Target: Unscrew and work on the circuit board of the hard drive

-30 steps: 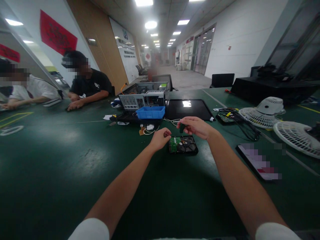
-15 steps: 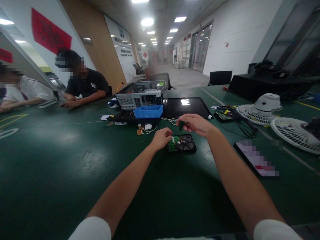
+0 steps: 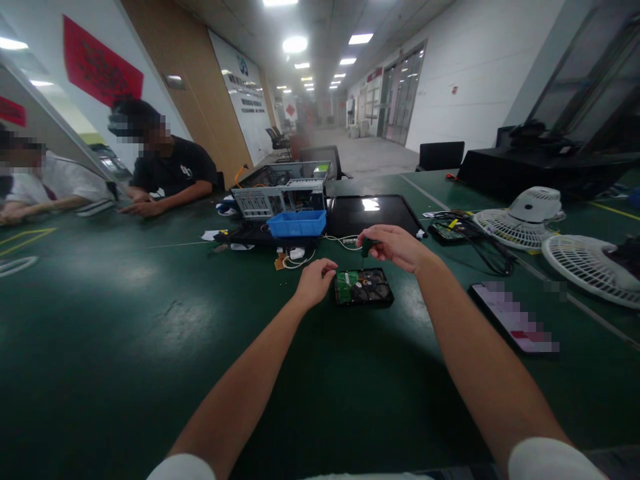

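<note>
A black hard drive (image 3: 377, 288) with a green circuit board (image 3: 347, 285) on its left part lies flat on the green table in front of me. My left hand (image 3: 316, 280) is at its far left corner, with curled fingers and thumb closed on the edge; the exact contact is small and hard to see. Above the drive's far edge, my right hand (image 3: 390, 247) pinches the dark green handle of a screwdriver (image 3: 365, 248). The screwdriver stands nearly upright, its thin shaft pointing down at the far edge of the drive.
Beyond the drive are a blue bin (image 3: 297, 224), an opened computer case (image 3: 280, 193) and a dark flat panel (image 3: 373, 212). On the right lie a phone (image 3: 513, 317), cables and white fan parts (image 3: 525, 217). Two people sit at the far left.
My left hand has shifted slightly left, off the top of the board to the drive's corner. My right hand has moved slightly right, and the screwdriver shaft now shows above the drive.
</note>
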Tool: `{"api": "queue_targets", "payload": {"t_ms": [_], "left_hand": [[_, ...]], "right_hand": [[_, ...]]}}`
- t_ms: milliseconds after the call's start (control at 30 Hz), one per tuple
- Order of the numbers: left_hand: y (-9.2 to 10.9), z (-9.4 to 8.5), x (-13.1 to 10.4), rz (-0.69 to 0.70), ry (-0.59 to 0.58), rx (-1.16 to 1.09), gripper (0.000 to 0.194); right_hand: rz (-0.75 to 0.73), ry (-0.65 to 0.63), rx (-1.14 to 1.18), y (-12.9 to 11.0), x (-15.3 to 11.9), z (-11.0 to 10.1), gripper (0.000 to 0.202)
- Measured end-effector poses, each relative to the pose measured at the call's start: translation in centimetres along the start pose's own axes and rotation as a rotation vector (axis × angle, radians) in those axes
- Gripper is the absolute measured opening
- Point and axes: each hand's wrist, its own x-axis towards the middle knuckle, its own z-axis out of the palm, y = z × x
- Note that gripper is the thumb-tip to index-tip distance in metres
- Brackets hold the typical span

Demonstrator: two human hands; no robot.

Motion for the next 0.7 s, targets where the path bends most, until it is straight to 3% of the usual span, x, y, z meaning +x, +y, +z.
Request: {"api": "queue_targets", "payload": {"t_ms": [100, 200, 367, 567, 700], "left_hand": [[0.5, 0.3, -0.7, 0.015, 0.026, 0.069, 0.018], [1.7, 0.6, -2.0, 0.028, 0.067, 0.157, 0.017], [4.7, 1.6, -4.7, 0.194, 0.003, 0.321, 0.035], [6.7, 2.4, -5.5, 0.296, -0.082, 0.483, 0.072], [6.7, 2.6, -5.1, 0.284, -0.098, 0.532, 0.07]], "right_hand": [[-0.006, 0.025, -0.006, 0.2, 0.2, -0.1, 0.028], [-0.021, 0.131, -0.035, 0.4, 0.5, -0.4, 0.033], [-0.067, 0.305, -0.125, 0.6, 0.8, -1.0, 0.042], [-0.076, 0.308, -0.149, 0.5, 0.7, -1.2, 0.052], [-0.068, 0.291, -0.155, 0.7, 0.8, -1.2, 0.051]]}}
